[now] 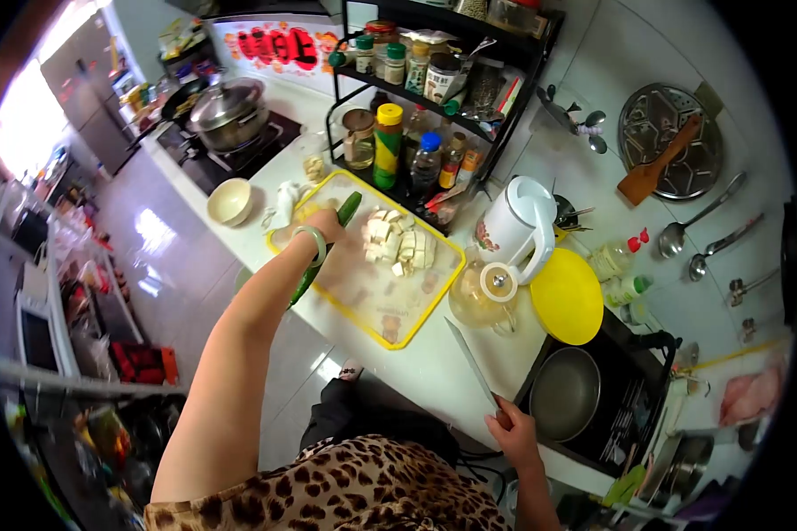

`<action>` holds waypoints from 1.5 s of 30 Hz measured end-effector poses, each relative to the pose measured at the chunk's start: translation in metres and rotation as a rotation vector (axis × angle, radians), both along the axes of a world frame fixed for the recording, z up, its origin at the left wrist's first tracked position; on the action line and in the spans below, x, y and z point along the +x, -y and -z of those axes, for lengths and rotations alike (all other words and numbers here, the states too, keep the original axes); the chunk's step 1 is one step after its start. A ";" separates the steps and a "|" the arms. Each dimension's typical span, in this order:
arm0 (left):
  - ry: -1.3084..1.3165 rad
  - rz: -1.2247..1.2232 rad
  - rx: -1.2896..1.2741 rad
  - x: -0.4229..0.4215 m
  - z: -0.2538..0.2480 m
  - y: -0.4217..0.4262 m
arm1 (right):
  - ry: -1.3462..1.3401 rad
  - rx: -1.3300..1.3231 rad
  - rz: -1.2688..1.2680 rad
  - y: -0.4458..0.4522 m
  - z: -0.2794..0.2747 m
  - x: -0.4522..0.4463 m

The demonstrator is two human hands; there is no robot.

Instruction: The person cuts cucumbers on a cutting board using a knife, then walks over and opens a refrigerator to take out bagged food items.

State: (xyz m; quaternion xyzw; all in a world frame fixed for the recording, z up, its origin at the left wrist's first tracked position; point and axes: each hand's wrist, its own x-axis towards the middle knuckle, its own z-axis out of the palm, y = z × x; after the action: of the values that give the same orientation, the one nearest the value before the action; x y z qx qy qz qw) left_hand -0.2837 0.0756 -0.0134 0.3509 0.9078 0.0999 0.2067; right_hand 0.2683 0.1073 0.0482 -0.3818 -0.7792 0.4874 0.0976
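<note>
My left hand [325,227] is closed around a long green cucumber [306,285], whose two ends stick out past the fist. It is over the left part of a pale cutting board with a yellow rim [421,320]. A pile of white cubes [397,241], which look like tofu, lies on the board to the right of that hand. My right hand [512,431] grips the handle of a kitchen knife [471,361] by the counter's front edge. The blade points away from me, toward the glass teapot [485,292], and is apart from the board.
Behind the board stands a black rack [416,71] of jars and bottles. A white electric kettle [514,221], yellow round lid [567,296] and frying pan [565,394] are to the right. At the left are a cream bowl [230,202] and a steel pot [228,115] on the stove.
</note>
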 end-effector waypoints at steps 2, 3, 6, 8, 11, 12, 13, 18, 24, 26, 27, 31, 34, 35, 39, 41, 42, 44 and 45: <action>-0.005 0.050 -0.036 -0.020 0.007 -0.026 | 0.047 0.011 0.076 0.015 -0.007 -0.018; 0.004 0.066 -0.052 -0.023 0.014 -0.034 | 0.069 0.019 0.116 0.023 -0.007 -0.026; 0.007 0.087 -0.081 -0.045 0.042 -0.048 | 0.114 0.005 0.205 0.043 -0.009 -0.058; -0.017 0.017 -0.073 -0.053 0.056 -0.059 | 0.122 -0.049 0.259 0.053 -0.013 -0.085; -0.042 0.055 0.107 -0.034 0.036 -0.037 | 0.138 -0.060 0.258 0.058 -0.002 -0.111; -0.070 0.095 0.146 -0.034 0.034 -0.029 | 0.135 -0.056 0.247 0.060 0.004 -0.119; -0.095 0.131 0.185 -0.034 0.034 -0.020 | 0.133 -0.087 0.248 0.060 0.009 -0.126; -0.287 0.246 0.292 -0.028 0.036 0.029 | 0.135 -0.104 0.195 0.054 0.031 -0.146; -0.344 0.203 0.291 -0.016 0.024 0.049 | 0.207 0.023 0.041 0.031 0.041 -0.168; -0.301 0.157 0.323 -0.009 0.015 0.046 | 0.235 0.091 -0.004 0.023 0.043 -0.174; -0.274 0.123 0.427 -0.003 0.017 0.042 | 0.221 0.111 -0.018 0.022 0.045 -0.176; -0.177 -0.002 0.497 0.013 0.040 0.014 | 0.204 0.294 -0.129 0.014 0.059 -0.177; -0.302 0.022 0.445 0.017 0.066 0.008 | 0.190 0.409 -0.249 0.003 0.067 -0.185; -0.354 0.031 0.460 0.014 0.075 0.010 | 0.193 0.416 -0.278 0.001 0.071 -0.184; -0.171 -0.123 0.616 0.027 0.056 0.031 | 0.134 0.517 -0.302 0.003 0.078 -0.181; -0.311 0.096 0.725 0.036 0.040 0.056 | 0.112 0.468 -0.247 0.007 0.072 -0.172; -0.228 0.133 0.691 0.046 0.031 0.069 | 0.088 0.424 -0.219 0.007 0.071 -0.170; -0.126 0.185 0.597 0.060 0.041 0.083 | 0.086 0.304 -0.162 0.008 0.070 -0.162; -0.136 0.155 0.605 0.066 0.043 0.082 | 0.113 0.232 -0.133 0.007 0.068 -0.158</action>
State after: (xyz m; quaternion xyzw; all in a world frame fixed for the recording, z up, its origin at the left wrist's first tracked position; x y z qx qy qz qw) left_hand -0.2179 -0.0062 -0.0565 0.4706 0.8192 0.3254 0.0388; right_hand 0.1103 0.1001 -0.0195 -0.3422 -0.8582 0.3771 0.0645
